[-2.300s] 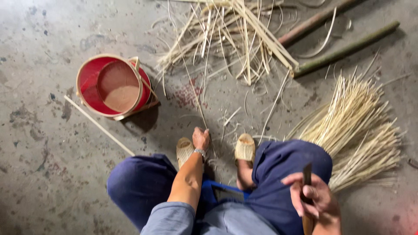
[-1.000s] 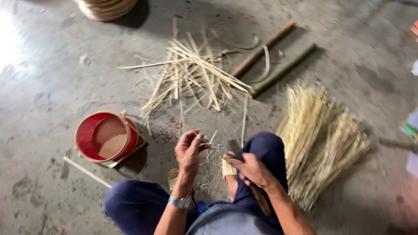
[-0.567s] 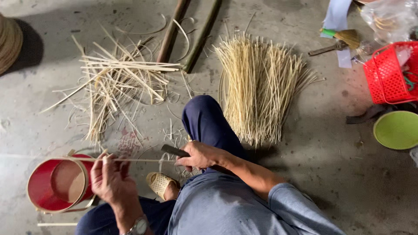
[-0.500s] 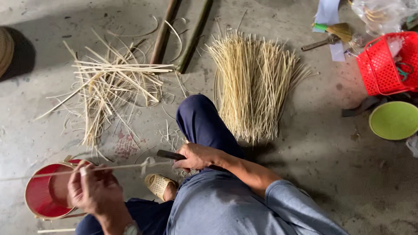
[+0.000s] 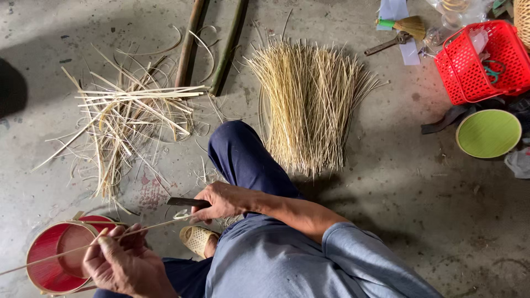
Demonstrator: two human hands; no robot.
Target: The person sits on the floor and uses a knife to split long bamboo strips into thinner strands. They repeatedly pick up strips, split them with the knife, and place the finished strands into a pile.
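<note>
Left hand [image 5: 124, 264] low at the frame's bottom left, fingers curled shut around a long thin pale bamboo strip [image 5: 94, 244]; the strip runs from the lower left edge up and rightward to the right hand. Right hand [image 5: 221, 201] closed around the handle of a dark flat-bladed knife [image 5: 185, 202], blade pointing left, its edge meeting the strip's right end, where I see a small curl of shaving. I only have the head view, looking straight down over a grey-blue shirt and dark blue trousers; the right knee juts up toward the middle of the frame. A woven tan slipper [image 5: 196, 240] sits just below the right hand. Beneath the left hand, a round red plastic bucket with a pale bamboo rim band [image 5: 49, 262] stands on the grey concrete floor [image 5: 386, 209]; the strip crosses over its mouth. Upper left of the hands lies a loose scatter of flat pale bamboo offcuts and curled shavings [image 5: 118, 118]. Above that, two dark bamboo poles [image 5: 190, 38] lie side by side, reaching to the top edge. Right of the knee, a fanned bundle of fine yellow bamboo slivers [image 5: 312, 105] is spread on the floor. Far right: a red plastic lattice basket [image 5: 477, 63], a round green lid or plate [image 5: 488, 133] just below it, and a small hand broom [image 5: 406, 25] near the top.
</note>
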